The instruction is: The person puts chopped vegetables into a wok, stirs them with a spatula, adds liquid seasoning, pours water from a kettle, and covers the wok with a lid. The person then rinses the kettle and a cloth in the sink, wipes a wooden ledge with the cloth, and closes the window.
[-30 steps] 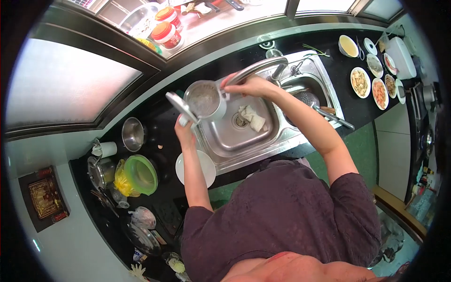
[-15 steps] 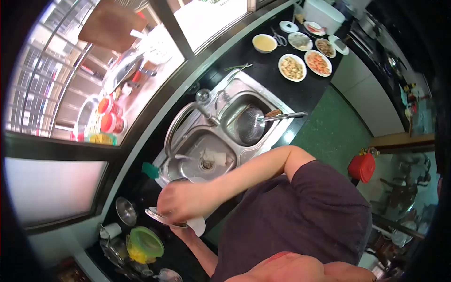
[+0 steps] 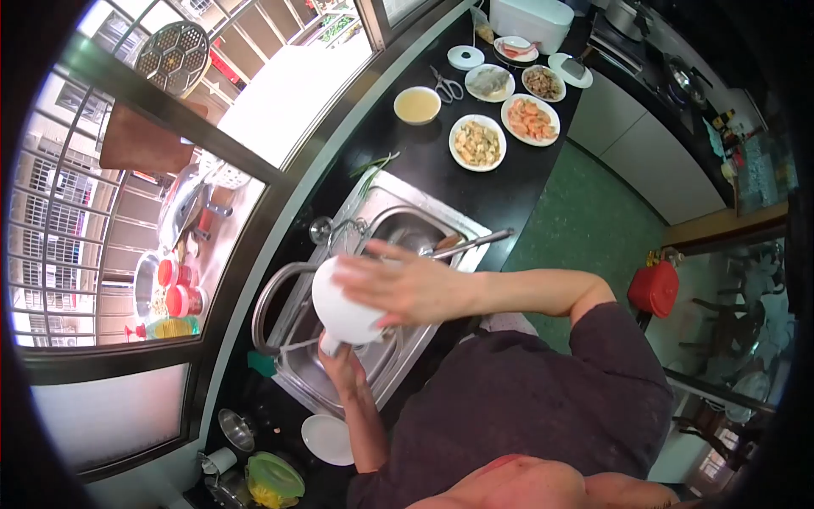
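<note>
A round white bowl [image 3: 332,316] is tilted over the sink's near basin [image 3: 297,360]. My left hand [image 3: 342,366] grips it from below, with the fingers closed at its lower edge. Across the bowl's upper side lies my right hand [image 3: 407,288], fingers spread and blurred by motion; I cannot tell whether it touches the surface. The curved faucet [image 3: 264,305] arches just left of the bowl. On the dark counter below my left hand sits a white plate [image 3: 326,439].
Beyond my right hand, a long-handled pan [image 3: 475,243] rests in the far basin. Up the counter stand a bowl of yellow liquid [image 3: 417,106], scissors [image 3: 446,85], and plates of shrimp [image 3: 531,120] and pale chunks [image 3: 477,144]. A green basket [image 3: 273,477] and metal bowl [image 3: 236,430] are lower left.
Both hands have moved up and right from the counter to over the sink, with the white bowl now between them. The camera view has shifted, and the white plate on the counter is uncovered.
</note>
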